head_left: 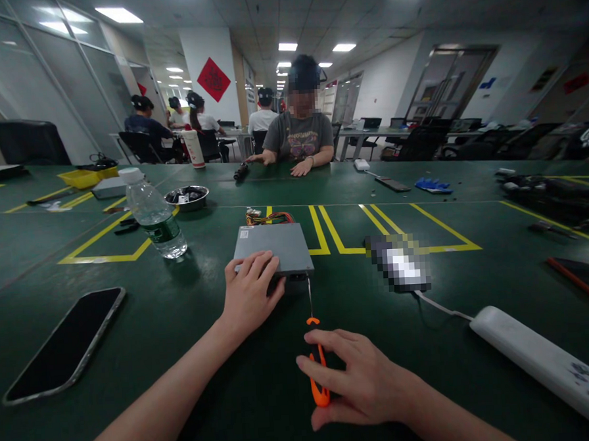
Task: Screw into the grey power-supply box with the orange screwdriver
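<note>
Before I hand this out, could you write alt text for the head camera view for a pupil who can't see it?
The left hand rests its fingers on a grey metal box while the right hand holds an orange-handled screwdriver at the box's near right corner. At left on the green table are a bottle and a phone.

Left of centre, a clear green-labelled plastic bottle point(157, 218) and round steel bowl point(193, 204) — lower left, a black-screened phone point(66, 344); lower right, a white plastic bar point(541, 362).
</note>
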`<state>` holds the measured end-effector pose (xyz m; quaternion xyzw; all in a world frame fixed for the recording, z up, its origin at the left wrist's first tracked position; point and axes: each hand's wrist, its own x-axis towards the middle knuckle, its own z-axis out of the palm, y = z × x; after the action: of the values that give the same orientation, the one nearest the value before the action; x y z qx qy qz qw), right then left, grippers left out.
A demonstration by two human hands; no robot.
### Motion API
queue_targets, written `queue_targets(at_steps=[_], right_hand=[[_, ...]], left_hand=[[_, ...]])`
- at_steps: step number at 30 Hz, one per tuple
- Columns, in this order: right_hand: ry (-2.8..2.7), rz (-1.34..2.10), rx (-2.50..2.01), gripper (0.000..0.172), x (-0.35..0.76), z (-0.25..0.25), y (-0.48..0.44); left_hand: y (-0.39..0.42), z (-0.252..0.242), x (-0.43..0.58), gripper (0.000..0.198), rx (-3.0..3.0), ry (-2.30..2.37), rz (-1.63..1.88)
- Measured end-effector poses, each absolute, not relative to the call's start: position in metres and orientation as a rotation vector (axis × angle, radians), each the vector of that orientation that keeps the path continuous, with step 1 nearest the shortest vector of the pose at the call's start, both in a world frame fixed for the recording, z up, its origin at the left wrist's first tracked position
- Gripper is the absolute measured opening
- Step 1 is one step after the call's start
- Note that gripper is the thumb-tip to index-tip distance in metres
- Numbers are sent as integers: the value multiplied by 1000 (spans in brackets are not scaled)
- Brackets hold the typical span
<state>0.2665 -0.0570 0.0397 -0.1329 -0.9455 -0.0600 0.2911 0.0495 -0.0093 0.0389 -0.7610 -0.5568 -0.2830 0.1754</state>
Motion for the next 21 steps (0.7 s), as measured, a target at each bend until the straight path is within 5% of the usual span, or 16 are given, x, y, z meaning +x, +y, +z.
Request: queue_targets(at_steps=[21], right_hand=[[-2406, -109, -320, 40, 263, 32, -58]], left_hand=[[-7, 36, 47, 30, -2156, -1548, -846]])
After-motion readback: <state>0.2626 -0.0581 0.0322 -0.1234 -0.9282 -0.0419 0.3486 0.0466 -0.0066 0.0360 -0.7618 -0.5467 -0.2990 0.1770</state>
